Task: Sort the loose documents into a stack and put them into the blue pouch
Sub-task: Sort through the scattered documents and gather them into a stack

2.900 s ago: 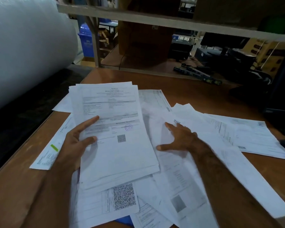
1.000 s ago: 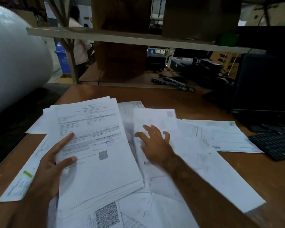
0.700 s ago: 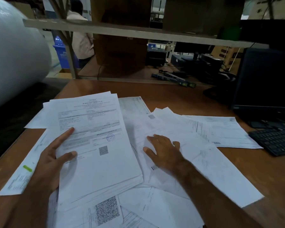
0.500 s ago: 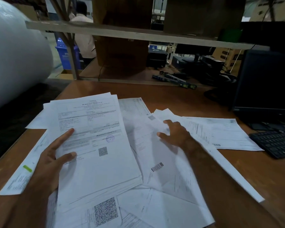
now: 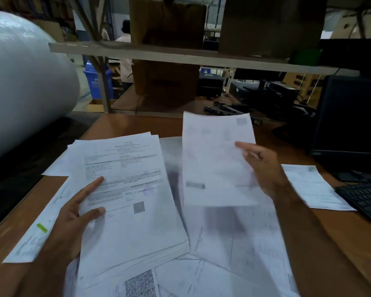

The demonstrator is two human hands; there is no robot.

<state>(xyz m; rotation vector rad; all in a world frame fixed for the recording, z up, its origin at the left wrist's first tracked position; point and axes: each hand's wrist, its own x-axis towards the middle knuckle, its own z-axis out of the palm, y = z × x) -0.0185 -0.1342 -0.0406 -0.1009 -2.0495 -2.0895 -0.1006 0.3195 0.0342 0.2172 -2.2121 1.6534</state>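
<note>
Now the right hand pinches 1 white printed sheet, newly lifted; left hand grips the gathered white paper stack beside it, ready to receive it.

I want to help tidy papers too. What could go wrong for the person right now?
The lifted sheet is pinched only at one edge by the right hand, so it might bend or slip. The stack under the left hand is already fanned at its edges and could slide apart. Loose papers near the table edge might fall.
</note>
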